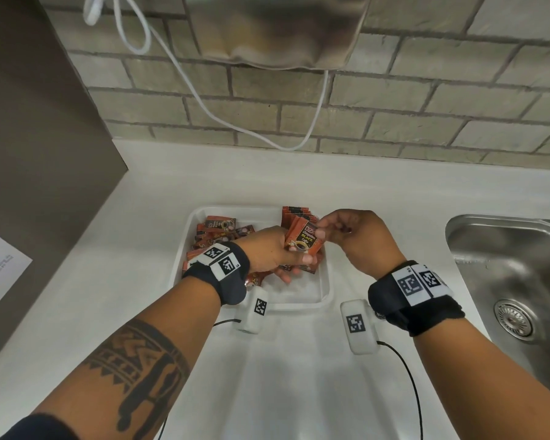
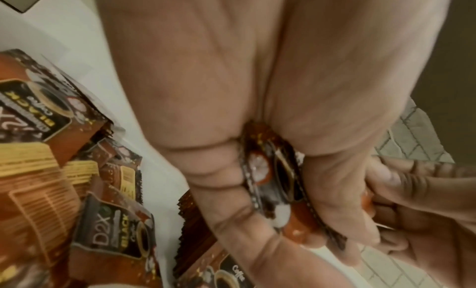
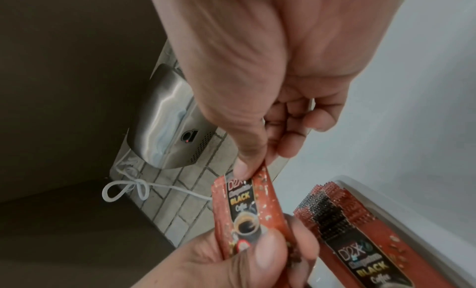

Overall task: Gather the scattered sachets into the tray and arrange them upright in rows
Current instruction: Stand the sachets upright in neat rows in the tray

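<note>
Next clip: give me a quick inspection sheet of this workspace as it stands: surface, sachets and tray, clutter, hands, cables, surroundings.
Surface: white counter, no spills seen.
Job's things: white tray on the counter; upright row of sachets at its far right; loose sachets heaped at its left; held sachets above the tray.
Clutter: sheet of paper at the left edge.
Hands: left hand grips the bottom of the held sachets; right hand pinches the front one's top corner.
Cables: white cord hanging on the wall; black sensor leads across the counter.
Surroundings: brick wall, metal wall unit, steel sink on the right.
</note>
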`<state>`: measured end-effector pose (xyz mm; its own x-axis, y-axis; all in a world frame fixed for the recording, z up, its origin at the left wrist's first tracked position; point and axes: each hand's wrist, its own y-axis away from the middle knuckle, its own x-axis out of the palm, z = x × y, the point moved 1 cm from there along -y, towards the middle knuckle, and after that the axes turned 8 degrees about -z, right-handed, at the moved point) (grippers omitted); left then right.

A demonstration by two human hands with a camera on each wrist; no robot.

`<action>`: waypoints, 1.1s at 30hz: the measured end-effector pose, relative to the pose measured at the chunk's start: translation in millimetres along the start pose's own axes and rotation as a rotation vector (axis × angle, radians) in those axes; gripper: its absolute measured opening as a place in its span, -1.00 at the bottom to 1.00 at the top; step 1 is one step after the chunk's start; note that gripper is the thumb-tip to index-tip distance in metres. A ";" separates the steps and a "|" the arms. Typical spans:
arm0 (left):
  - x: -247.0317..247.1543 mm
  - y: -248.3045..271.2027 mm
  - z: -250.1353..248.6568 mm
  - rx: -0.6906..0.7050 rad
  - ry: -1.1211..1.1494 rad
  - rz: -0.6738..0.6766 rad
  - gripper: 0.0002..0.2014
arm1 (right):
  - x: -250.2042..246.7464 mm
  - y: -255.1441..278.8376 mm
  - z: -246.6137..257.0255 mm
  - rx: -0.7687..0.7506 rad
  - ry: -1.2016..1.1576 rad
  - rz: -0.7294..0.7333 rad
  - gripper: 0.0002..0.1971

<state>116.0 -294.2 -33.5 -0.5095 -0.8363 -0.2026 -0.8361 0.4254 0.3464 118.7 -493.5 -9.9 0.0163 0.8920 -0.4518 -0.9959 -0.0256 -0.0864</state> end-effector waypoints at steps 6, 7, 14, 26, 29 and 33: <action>-0.2 2.6 -3.4 0.025 0.038 -0.003 -0.75 | 2.4 1.8 0.2 -0.034 0.088 0.023 -0.93; -0.4 2.1 -4.3 0.035 0.070 -0.008 -0.76 | 3.0 2.4 0.2 -0.040 0.095 0.031 -0.92; 0.6 -1.1 -3.7 0.091 0.118 -0.033 -0.69 | 6.4 3.3 -3.4 -0.010 0.054 0.064 -0.89; -10.7 0.6 2.2 0.088 -0.172 -0.067 -0.88 | 2.3 1.3 4.1 0.003 0.140 0.042 -0.93; -14.2 -0.6 -1.6 0.066 -0.297 -0.148 -0.79 | 1.4 1.0 6.4 -0.032 0.182 0.017 -0.94; -29.7 1.6 -6.8 -0.193 -0.643 -0.145 -0.60 | -1.1 0.0 1.2 -0.108 0.363 -0.020 -0.97</action>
<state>131.2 -271.1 -20.7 -0.4648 -0.4830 -0.7421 -0.8840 0.2056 0.4198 118.7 -494.0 -8.3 0.0858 0.6752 -0.7327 -0.9802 -0.0744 -0.1833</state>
